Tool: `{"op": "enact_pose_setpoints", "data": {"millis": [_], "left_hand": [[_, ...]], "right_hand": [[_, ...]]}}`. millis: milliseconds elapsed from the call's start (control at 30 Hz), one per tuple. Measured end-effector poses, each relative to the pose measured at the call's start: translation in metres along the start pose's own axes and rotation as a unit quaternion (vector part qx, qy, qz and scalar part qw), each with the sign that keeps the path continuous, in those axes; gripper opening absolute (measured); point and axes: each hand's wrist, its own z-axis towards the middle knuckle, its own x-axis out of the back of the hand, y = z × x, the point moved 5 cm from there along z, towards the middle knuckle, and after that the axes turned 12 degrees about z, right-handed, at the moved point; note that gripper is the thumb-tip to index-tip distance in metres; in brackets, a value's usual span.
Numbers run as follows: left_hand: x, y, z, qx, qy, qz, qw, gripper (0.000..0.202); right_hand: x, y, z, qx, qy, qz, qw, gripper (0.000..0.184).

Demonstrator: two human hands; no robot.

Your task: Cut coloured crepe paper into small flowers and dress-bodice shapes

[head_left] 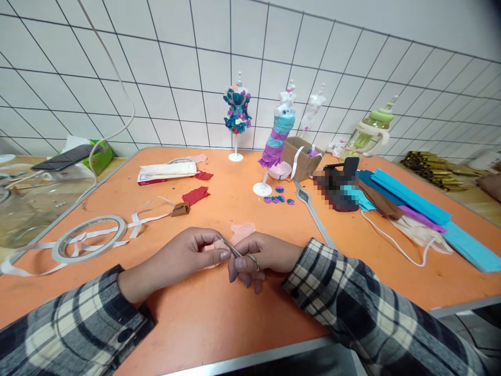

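Note:
Near the middle of the orange table (188,324), my left hand (191,256) pinches a piece of pale pink crepe paper (213,245), partly covered by the fingers. My right hand (260,253) is closed around small metal scissors (234,250), whose blades meet the paper at my left fingertips. Just beyond my hands lies another pale pink scrap (243,230). Farther back stands a mini dress form (278,137) wrapped in blue and purple paper. Beside its white base are several small purple-and-blue pieces (279,199).
Left: a tape roll (89,239) with loose strips, red paper (196,195), a brown roll (180,209). Back: a decorated dress form (237,112), a cardboard box (303,159). Right: folded crepe paper (410,196), a phone-like black object (344,169), a green-lidded bottle (370,133).

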Motion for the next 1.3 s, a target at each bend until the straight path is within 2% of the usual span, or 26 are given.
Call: {"op": "enact_pose_setpoints", "data": {"millis": [133,267,367,467,533,800,933,1067,1300], "left_hand": [[-0.002,0.0,0.001,0.004,0.006,-0.008,1.0,0.027],[-0.003,0.001,0.001,0.011,0.015,-0.008,1.0,0.025],[0.003,0.0,0.001,0.008,0.061,-0.011,0.998,0.03],[0.011,0.001,0.0,-0.012,0.126,-0.047,0.991,0.038],[0.011,0.002,-0.001,-0.019,0.137,-0.084,0.987,0.04],[-0.004,0.007,-0.001,-0.032,0.082,-0.144,0.986,0.044],[-0.004,-0.001,0.0,-0.003,0.093,-0.186,0.978,0.042],[-0.002,-0.01,0.0,0.036,0.11,-0.215,0.97,0.041],[-0.006,-0.005,-0.001,0.053,0.098,-0.224,0.968,0.047]], "right_hand": [[0.002,0.001,0.001,0.003,0.021,-0.029,0.999,0.055],[0.003,-0.005,0.002,0.038,0.048,-0.044,0.997,0.048],[0.009,-0.014,0.0,0.108,0.129,-0.069,0.983,0.045],[0.016,-0.023,-0.003,0.177,0.229,-0.099,0.952,0.044],[0.019,-0.024,-0.004,0.193,0.261,-0.109,0.939,0.043],[0.02,-0.015,0.005,0.157,0.235,-0.028,0.959,0.045],[0.024,-0.017,0.004,0.163,0.231,-0.006,0.959,0.048],[0.027,-0.019,0.003,0.175,0.253,0.014,0.951,0.049],[0.022,-0.016,0.005,0.162,0.241,0.002,0.957,0.048]]}}
